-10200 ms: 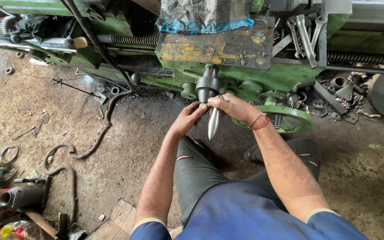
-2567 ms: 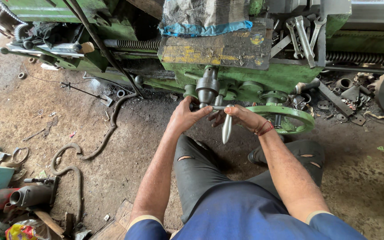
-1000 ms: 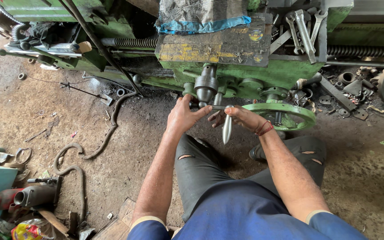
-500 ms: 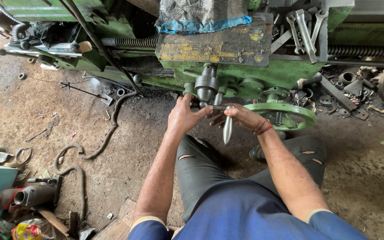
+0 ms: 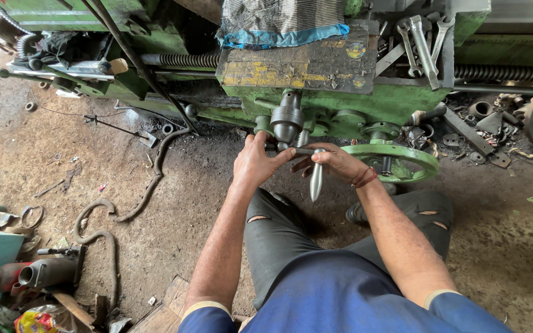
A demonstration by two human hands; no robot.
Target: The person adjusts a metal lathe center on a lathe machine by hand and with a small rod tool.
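A green lathe carriage [image 5: 396, 98] stands in front of me, with a grey metal knob [image 5: 286, 117] and a green handwheel [image 5: 396, 161] on its front. My left hand [image 5: 255, 161] is closed around a thin dark bar [image 5: 300, 150] just under the knob. My right hand [image 5: 331, 161] grips the same bar from the right. A pointed, polished steel handle [image 5: 316, 177] hangs down between my hands from the bar. A red thread circles my right wrist.
Several spanners [image 5: 424, 40] lie on top of the carriage beside a striped cloth [image 5: 282, 21]. A long lead screw [image 5: 507, 73] runs right. A curved hose [image 5: 115, 213], pipes [image 5: 44, 274] and metal scraps litter the dirt floor at left. My knees are below.
Over ten seconds the steel handle shifted slightly right and lower; both hands kept hold at the bar. In the last second almost nothing moved.
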